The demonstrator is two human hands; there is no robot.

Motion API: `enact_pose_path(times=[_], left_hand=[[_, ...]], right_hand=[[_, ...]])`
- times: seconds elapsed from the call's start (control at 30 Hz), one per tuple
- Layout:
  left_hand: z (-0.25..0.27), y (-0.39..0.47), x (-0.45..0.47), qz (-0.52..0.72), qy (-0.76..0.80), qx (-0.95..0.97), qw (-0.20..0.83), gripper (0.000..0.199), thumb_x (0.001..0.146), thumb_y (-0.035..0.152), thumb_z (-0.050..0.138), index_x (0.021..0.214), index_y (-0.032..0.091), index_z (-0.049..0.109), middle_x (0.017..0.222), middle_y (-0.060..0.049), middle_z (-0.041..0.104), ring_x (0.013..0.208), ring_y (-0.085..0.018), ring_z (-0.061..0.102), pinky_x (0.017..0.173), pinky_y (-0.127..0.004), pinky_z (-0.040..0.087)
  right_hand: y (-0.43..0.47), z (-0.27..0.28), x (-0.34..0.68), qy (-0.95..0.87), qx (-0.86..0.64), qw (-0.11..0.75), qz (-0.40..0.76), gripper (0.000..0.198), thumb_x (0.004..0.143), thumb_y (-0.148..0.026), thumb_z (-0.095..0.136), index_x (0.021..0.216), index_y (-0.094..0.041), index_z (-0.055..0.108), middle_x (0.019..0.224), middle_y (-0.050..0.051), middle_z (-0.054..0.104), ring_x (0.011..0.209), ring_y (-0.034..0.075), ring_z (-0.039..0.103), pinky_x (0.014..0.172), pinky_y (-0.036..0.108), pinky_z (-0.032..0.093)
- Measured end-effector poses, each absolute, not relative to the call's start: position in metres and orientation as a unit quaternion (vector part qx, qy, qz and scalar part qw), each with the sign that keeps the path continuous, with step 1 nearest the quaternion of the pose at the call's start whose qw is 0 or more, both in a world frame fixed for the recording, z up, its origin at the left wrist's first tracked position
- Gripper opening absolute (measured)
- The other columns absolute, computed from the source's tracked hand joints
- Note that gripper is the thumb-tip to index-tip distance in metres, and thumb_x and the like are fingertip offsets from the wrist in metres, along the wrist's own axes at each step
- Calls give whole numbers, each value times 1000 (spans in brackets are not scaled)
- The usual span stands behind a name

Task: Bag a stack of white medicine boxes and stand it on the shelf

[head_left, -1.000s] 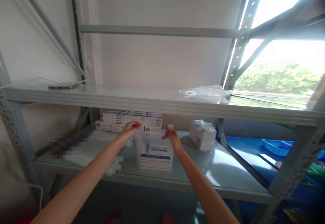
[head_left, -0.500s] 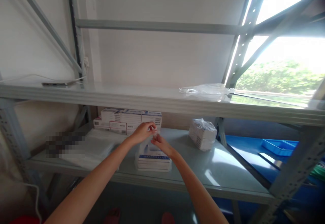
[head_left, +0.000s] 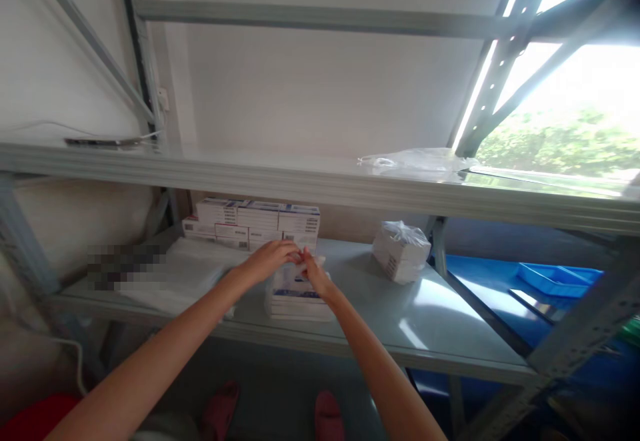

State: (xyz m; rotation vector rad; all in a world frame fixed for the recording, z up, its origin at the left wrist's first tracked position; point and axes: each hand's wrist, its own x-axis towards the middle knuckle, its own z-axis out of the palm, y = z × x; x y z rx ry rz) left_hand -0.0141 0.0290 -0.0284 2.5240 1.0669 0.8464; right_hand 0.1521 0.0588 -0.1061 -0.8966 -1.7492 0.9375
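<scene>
A clear plastic bag of flat white boxes [head_left: 297, 298] sits at the centre of the frame on the lower shelf [head_left: 440, 324]. The left hand [head_left: 270, 259] and right hand [head_left: 314, 276] meet above it, fingertips pinching the gathered bag top between them. Just behind, toward the upper left, stands a row of white cartons [head_left: 253, 221]. To the right lies a second bagged bundle [head_left: 401, 251]. On the upper shelf [head_left: 280, 178], right of centre, rests a loose plastic bag [head_left: 415, 160].
</scene>
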Motion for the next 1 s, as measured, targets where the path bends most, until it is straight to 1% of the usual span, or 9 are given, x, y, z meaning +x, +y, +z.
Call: enact_pose_path(times=[0.07, 0.2, 0.27, 0.33, 0.43, 0.5, 0.67, 0.83, 1.0], left_hand=[[-34, 24, -20, 290, 388, 871, 85, 19, 86, 16, 49, 88, 19, 68, 96, -7, 67, 95, -22, 62, 90, -33, 43], [-42, 17, -20, 356, 395, 845, 55, 24, 88, 13, 43, 91, 18, 66, 97, -7, 65, 93, -21, 61, 90, -34, 44], [-49, 19, -12, 401, 381, 827, 98, 19, 86, 18, 51, 100, 19, 63, 102, -7, 65, 96, -20, 60, 91, -34, 44], [-59, 25, -2, 410, 373, 815, 170, 33, 76, 24, 66, 107, 18, 59, 106, -7, 64, 96, -20, 60, 89, -33, 46], [-73, 35, 7, 353, 373, 816, 266, 23, 67, 20, 72, 88, 17, 64, 94, -6, 68, 88, -20, 62, 83, -31, 47], [-78, 40, 6, 337, 380, 807, 302, 3, 71, 19, 64, 72, 16, 65, 81, -5, 70, 82, -20, 62, 80, -29, 46], [-83, 43, -8, 364, 414, 747, 372, 16, 69, 31, 66, 70, 15, 64, 70, -3, 65, 70, -18, 59, 67, -25, 43], [-89, 44, -7, 365, 395, 755, 376, 24, 71, 39, 63, 72, 16, 58, 65, 1, 55, 64, -14, 51, 61, -24, 38], [-89, 48, 6, 342, 418, 765, 350, 13, 72, 30, 58, 71, 17, 57, 66, 1, 51, 69, -16, 50, 65, -25, 39]], right_hand=[[56, -103, 151, -687, -378, 462, 414, 76, 84, -76, 19, 101, -19, 66, 83, 7, 62, 74, 19, 54, 62, 30, 44], [54, -98, 154, -705, -363, 450, 412, 70, 80, -77, 30, 82, -19, 67, 64, 2, 53, 61, 14, 47, 55, 25, 38], [53, -97, 156, -715, -352, 451, 401, 67, 79, -78, 30, 66, -19, 61, 55, -1, 44, 53, 12, 40, 52, 24, 34], [53, -97, 157, -718, -352, 460, 385, 65, 78, -79, 30, 57, -21, 51, 49, -3, 39, 49, 11, 36, 49, 24, 32], [50, -94, 160, -732, -351, 463, 355, 64, 78, -78, 30, 53, -22, 45, 47, -2, 40, 48, 11, 38, 50, 25, 33], [45, -91, 165, -758, -336, 448, 334, 63, 82, -75, 30, 53, -21, 48, 49, -1, 45, 51, 12, 43, 53, 26, 36], [39, -86, 189, -818, -294, 373, 326, 47, 84, -58, 47, 66, -19, 67, 56, 0, 58, 57, 14, 52, 60, 27, 42], [42, -83, 202, -784, -378, 371, 325, 25, 79, -38, 57, 79, -20, 74, 61, 2, 66, 55, 14, 56, 55, 26, 44], [40, -80, 201, -801, -416, 410, 131, 15, 83, -30, 58, 93, -25, 67, 70, -2, 68, 56, 14, 58, 62, 27, 44]])
